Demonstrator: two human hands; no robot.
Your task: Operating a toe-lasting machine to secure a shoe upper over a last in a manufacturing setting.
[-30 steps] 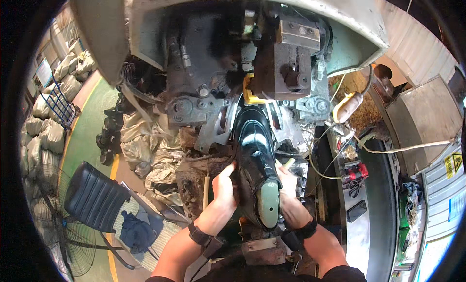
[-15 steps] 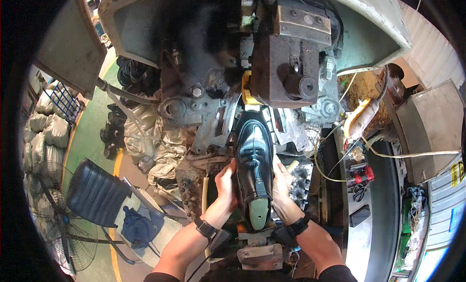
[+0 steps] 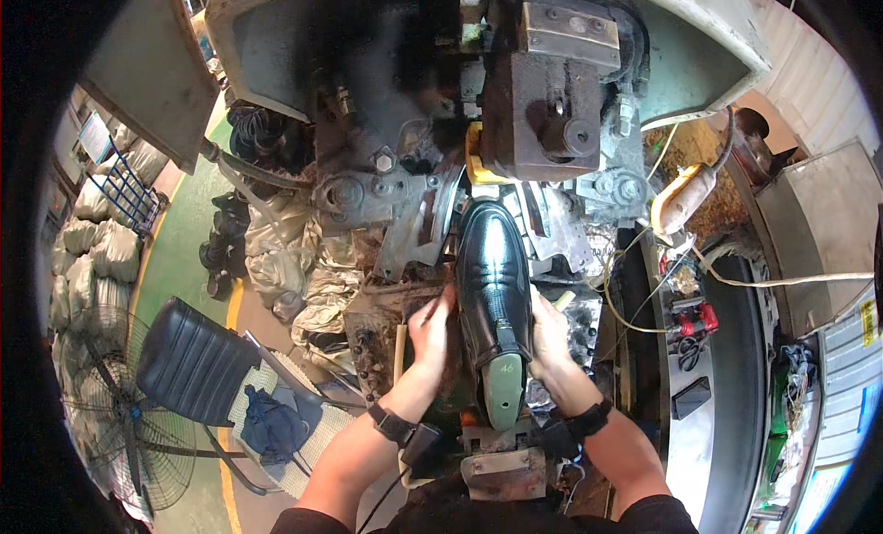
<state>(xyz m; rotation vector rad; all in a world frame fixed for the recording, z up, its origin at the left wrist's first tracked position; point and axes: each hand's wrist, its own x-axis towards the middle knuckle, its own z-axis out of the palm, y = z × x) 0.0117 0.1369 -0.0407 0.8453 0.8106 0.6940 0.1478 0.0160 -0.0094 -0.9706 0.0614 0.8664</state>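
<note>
A glossy black shoe upper (image 3: 492, 276) sits over a green shoe last (image 3: 504, 387), whose bare heel end faces me. Its toe points away, between two flat metal plates of the machine (image 3: 543, 102). My left hand (image 3: 430, 332) is along the shoe's left side, fingers pointing forward and partly hidden by the shoe's edge. On the other side my right hand (image 3: 550, 336) lies against the shoe, its fingertips curled out of sight. Together the hands hold it from both sides. Dark straps with small boxes circle both wrists.
A metal block (image 3: 543, 111) of the machine overhangs the toe. To the left stand a black chair (image 3: 198, 359) with blue cloth on it, a floor fan (image 3: 129, 410) and white sacks (image 3: 115, 249). On the right are a red tool (image 3: 696, 320), cables and a dark belt (image 3: 727, 387).
The shoe and both hands sit slightly farther right in view. A bright glare now covers the toe. The left hand shows a wider dark gap beside the shoe; the whole view has shifted a little.
</note>
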